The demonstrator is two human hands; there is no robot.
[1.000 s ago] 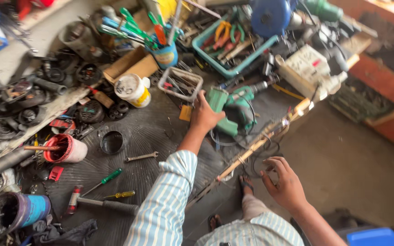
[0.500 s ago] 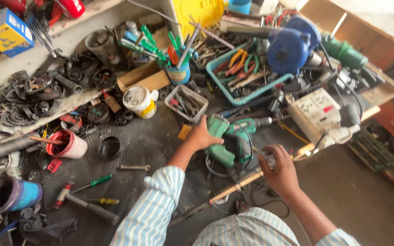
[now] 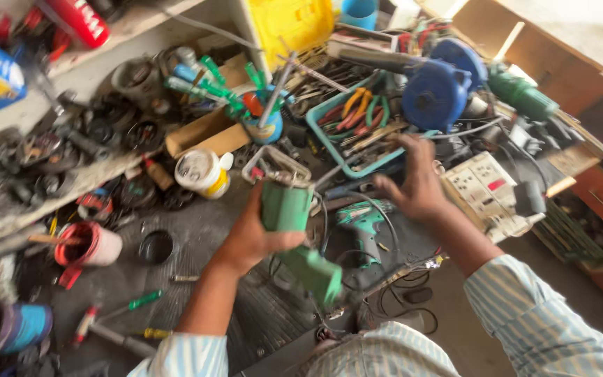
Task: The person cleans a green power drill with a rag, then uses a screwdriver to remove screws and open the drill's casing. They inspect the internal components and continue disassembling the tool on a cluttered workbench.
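Left hand [image 3: 256, 237] wraps the green power tool [image 3: 294, 234], lifted off the surface [image 3: 197, 237]. Right hand [image 3: 413, 183] hovers open, fingers spread, holding nothing, past it. I judge inspection underway; next needs a steadying second grip. Beyond: teal tray [image 3: 357, 122], blue blower [image 3: 437, 87].
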